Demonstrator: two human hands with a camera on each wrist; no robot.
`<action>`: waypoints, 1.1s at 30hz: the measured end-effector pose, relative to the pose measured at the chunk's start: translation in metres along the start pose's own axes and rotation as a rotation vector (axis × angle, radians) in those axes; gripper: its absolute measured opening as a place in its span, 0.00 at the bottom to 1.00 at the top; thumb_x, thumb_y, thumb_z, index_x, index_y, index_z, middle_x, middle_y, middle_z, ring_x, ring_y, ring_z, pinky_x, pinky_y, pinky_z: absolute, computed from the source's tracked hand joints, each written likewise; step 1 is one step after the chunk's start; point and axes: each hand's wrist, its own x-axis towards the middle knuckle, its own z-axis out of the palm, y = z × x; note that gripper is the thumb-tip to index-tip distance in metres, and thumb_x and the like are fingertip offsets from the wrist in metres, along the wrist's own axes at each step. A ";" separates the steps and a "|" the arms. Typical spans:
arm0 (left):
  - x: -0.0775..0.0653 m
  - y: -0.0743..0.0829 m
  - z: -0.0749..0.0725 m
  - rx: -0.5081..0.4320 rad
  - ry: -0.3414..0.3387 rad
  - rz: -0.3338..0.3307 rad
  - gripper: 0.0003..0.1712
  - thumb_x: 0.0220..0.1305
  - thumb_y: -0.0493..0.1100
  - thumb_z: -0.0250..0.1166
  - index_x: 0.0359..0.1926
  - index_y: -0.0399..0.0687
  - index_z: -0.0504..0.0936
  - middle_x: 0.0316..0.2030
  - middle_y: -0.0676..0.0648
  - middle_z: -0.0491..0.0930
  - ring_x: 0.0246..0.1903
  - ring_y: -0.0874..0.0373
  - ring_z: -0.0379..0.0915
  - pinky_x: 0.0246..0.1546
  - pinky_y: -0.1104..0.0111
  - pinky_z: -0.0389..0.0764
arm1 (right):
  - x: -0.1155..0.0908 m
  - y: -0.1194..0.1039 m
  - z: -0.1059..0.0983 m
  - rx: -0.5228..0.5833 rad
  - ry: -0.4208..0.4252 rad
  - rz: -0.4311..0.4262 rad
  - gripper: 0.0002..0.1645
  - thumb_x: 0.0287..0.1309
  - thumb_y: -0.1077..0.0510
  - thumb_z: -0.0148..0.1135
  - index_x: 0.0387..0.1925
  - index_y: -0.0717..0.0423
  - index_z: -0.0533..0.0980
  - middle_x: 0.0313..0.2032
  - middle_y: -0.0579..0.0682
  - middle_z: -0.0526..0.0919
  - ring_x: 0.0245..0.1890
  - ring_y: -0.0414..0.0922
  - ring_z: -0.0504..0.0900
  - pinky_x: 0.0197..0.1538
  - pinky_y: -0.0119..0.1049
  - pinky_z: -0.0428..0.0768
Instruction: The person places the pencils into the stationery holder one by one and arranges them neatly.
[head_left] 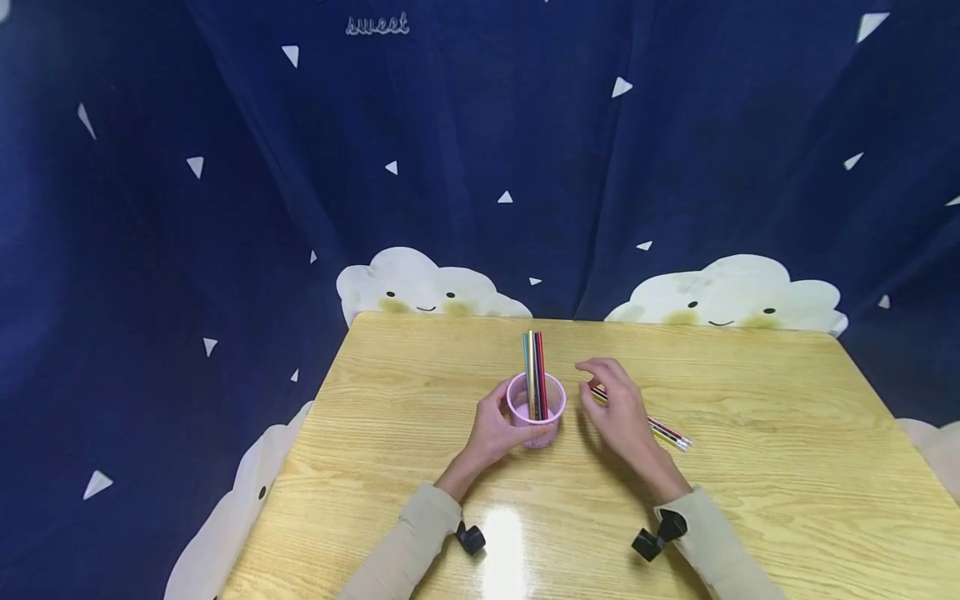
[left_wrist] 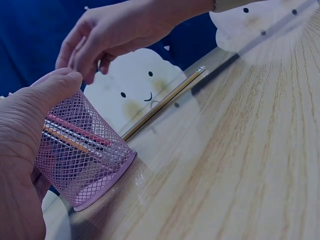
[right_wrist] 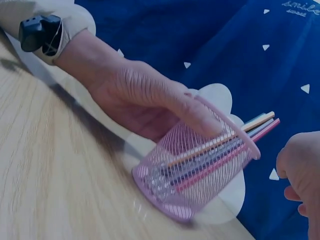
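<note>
My left hand (head_left: 497,427) grips a pink mesh pencil cup (left_wrist: 107,172), the thumb across its near side. Several pencils (head_left: 532,358) in light blue, white, dark and red stand in the cup and stick up past its rim. To the right of the cup, my right hand (head_left: 617,408) hovers with bent fingers, thumb and fingertips apart and nothing between them. Beneath that hand, a few pencils (head_left: 669,434) with yellow, black and red sides lie on the table, partly hidden by it. Their pale ends point toward the lower right.
The wooden table (head_left: 420,367) has a light grain and a bright reflection near its front. A dark blue curtain (head_left: 450,125) with white triangles and clouds hangs behind it and at the left. Small black devices are strapped at both wrists.
</note>
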 end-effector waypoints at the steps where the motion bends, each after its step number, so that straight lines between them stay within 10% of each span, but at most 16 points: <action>1: 0.000 0.000 0.000 0.000 0.000 -0.002 0.50 0.41 0.37 0.87 0.69 0.43 0.76 0.60 0.45 0.83 0.59 0.51 0.80 0.64 0.57 0.80 | -0.002 0.002 -0.001 -0.004 -0.007 0.007 0.20 0.58 0.73 0.67 0.53 0.62 0.83 0.50 0.56 0.84 0.36 0.47 0.83 0.40 0.31 0.80; 10: 0.000 0.001 0.000 -0.004 0.004 -0.021 0.50 0.41 0.37 0.88 0.68 0.44 0.77 0.60 0.45 0.83 0.59 0.51 0.80 0.64 0.55 0.80 | -0.017 0.014 -0.008 -0.063 -0.080 0.049 0.26 0.59 0.71 0.68 0.60 0.61 0.81 0.54 0.59 0.86 0.52 0.57 0.84 0.56 0.53 0.81; 33: 0.000 0.002 -0.001 0.012 -0.002 -0.023 0.50 0.41 0.37 0.88 0.68 0.45 0.77 0.59 0.45 0.83 0.58 0.52 0.80 0.62 0.54 0.82 | -0.051 0.043 -0.012 -0.301 -0.279 -0.021 0.18 0.62 0.66 0.66 0.55 0.62 0.84 0.58 0.61 0.85 0.47 0.57 0.78 0.51 0.54 0.75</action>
